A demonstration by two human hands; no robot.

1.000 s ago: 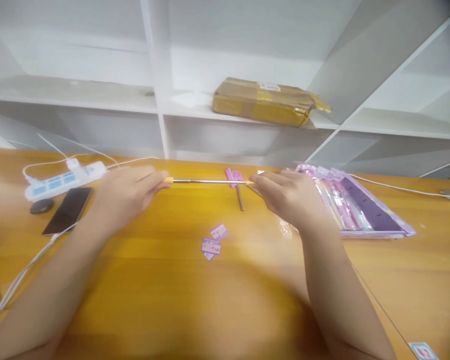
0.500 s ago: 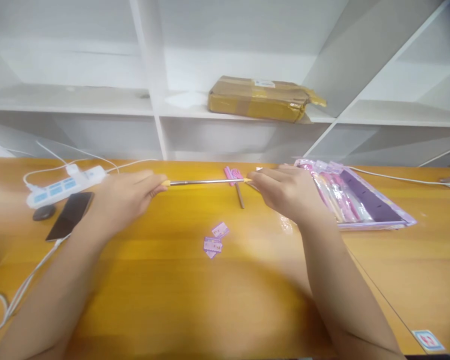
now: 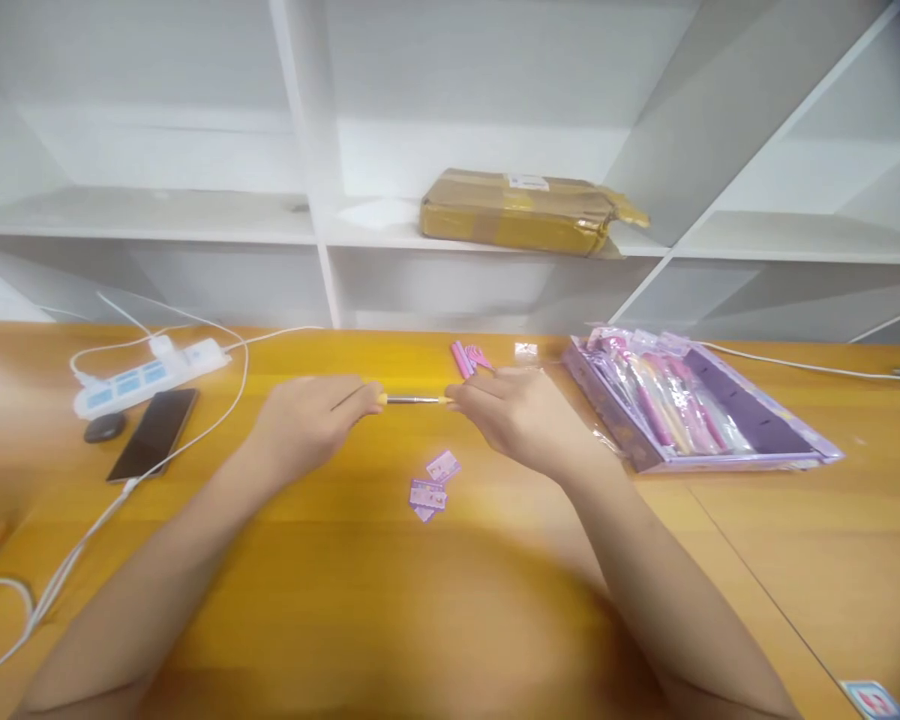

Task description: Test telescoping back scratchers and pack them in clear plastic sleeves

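Note:
A thin silvery rod (image 3: 414,400) with yellow ends spans the gap between my hands, level above the wooden table (image 3: 330,600). Its left end is pinched in my left hand (image 3: 315,420), its right end in my right hand (image 3: 506,415); the fingers cover most of both ends. Below the rod lie several small purple cards (image 3: 429,490), partly overlapping. Pink items (image 3: 469,358) rest behind my right hand, which may hide part of them.
An open purple box (image 3: 787,440) holding wrapped pink items stands at the right. At the left are a power strip (image 3: 154,375), a phone (image 3: 154,435), a dark oval object (image 3: 105,427) and white cables. A taped carton (image 3: 517,210) sits on the shelf.
My hands have come closer together, and the visible length of the rod between them is much shorter. The view has shifted slightly.

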